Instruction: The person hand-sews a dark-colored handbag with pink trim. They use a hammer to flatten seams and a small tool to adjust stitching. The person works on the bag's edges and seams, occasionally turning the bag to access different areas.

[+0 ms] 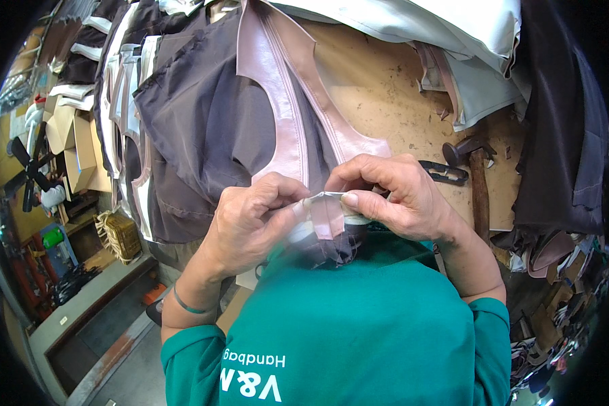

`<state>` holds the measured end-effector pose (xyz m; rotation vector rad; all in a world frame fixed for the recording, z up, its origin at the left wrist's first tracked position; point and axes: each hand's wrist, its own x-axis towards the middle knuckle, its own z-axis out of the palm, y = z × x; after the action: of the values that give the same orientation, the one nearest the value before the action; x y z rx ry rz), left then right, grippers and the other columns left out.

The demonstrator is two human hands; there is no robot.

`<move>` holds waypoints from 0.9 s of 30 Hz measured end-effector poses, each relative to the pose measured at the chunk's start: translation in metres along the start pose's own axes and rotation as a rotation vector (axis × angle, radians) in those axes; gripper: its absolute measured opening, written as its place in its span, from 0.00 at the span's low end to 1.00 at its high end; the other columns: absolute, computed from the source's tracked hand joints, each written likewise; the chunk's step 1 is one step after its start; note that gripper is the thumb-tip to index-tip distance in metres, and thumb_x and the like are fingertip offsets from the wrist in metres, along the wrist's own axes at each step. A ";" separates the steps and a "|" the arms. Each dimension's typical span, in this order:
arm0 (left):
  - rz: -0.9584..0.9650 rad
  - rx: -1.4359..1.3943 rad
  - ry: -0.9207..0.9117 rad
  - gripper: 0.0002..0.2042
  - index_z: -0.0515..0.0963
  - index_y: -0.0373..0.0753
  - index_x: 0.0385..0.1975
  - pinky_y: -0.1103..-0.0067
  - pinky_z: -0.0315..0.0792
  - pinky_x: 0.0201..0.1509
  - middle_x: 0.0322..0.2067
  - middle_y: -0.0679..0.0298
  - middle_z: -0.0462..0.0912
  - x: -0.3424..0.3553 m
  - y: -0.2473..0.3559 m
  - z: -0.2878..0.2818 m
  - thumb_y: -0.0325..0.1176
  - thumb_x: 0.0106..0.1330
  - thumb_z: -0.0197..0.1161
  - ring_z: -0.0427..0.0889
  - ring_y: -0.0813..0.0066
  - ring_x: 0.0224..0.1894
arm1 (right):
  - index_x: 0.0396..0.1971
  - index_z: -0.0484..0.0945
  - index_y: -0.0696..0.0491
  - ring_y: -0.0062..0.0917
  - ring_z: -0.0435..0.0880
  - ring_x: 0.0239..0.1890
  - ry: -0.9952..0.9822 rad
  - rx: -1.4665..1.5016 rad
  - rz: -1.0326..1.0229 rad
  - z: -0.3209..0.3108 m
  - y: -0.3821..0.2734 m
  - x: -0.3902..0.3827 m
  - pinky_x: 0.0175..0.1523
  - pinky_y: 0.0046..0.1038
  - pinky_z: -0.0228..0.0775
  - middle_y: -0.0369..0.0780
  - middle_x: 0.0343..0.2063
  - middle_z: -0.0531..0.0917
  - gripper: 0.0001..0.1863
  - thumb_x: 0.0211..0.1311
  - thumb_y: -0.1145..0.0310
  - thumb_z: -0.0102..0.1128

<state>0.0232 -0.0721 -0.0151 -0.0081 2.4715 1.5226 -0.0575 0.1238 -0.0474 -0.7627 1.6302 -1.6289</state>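
Note:
Close to my body, my left hand [247, 220] and my right hand [402, 196] pinch a folded pale edge of a bag piece between thumbs and fingers. A short pink tab [329, 220] hangs down from that edge between the two thumbs, with dark frayed cloth below it. Beyond my hands the piece's shiny metallic-pink leather trim [284, 128] stretches away over the worktable, with stitching and a zip-like seam along its middle. Dark brown lining cloth [196, 108] spreads out to the left of the trim. My fingers partly hide the folded edge.
Right of my hands, a wooden-handled hammer [479, 189] and a black oblong metal piece [444, 173] lie on the brown worktable [365, 74]. White sheets [480, 88] cover its far right. Dark cloth [561, 128] hangs at right. A fan [30, 164] and cardboard box [81, 152] stand left.

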 end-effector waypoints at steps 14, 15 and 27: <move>-0.048 0.036 -0.032 0.05 0.73 0.31 0.31 0.84 0.67 0.21 0.15 0.62 0.74 0.000 0.004 0.000 0.24 0.56 0.57 0.75 0.81 0.17 | 0.35 0.76 0.59 0.16 0.71 0.19 -0.045 0.023 -0.014 -0.002 0.009 -0.002 0.25 0.19 0.63 0.35 0.17 0.75 0.09 0.55 0.74 0.50; -0.045 0.034 -0.040 0.05 0.73 0.31 0.31 0.84 0.67 0.21 0.15 0.62 0.74 0.001 0.003 0.000 0.24 0.56 0.57 0.75 0.81 0.17 | 0.34 0.76 0.59 0.16 0.71 0.19 -0.029 0.048 -0.026 -0.002 0.012 -0.002 0.26 0.19 0.63 0.36 0.18 0.76 0.08 0.55 0.74 0.51; -0.053 0.021 -0.082 0.05 0.73 0.31 0.31 0.85 0.67 0.21 0.15 0.62 0.74 0.002 0.003 0.000 0.23 0.55 0.57 0.75 0.82 0.17 | 0.28 0.75 0.60 0.18 0.75 0.19 -0.015 -0.060 -0.010 0.000 0.010 -0.001 0.25 0.20 0.65 0.38 0.17 0.77 0.05 0.55 0.74 0.53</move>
<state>0.0213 -0.0705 -0.0128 -0.0069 2.4034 1.4460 -0.0561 0.1251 -0.0575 -0.8124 1.6731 -1.5835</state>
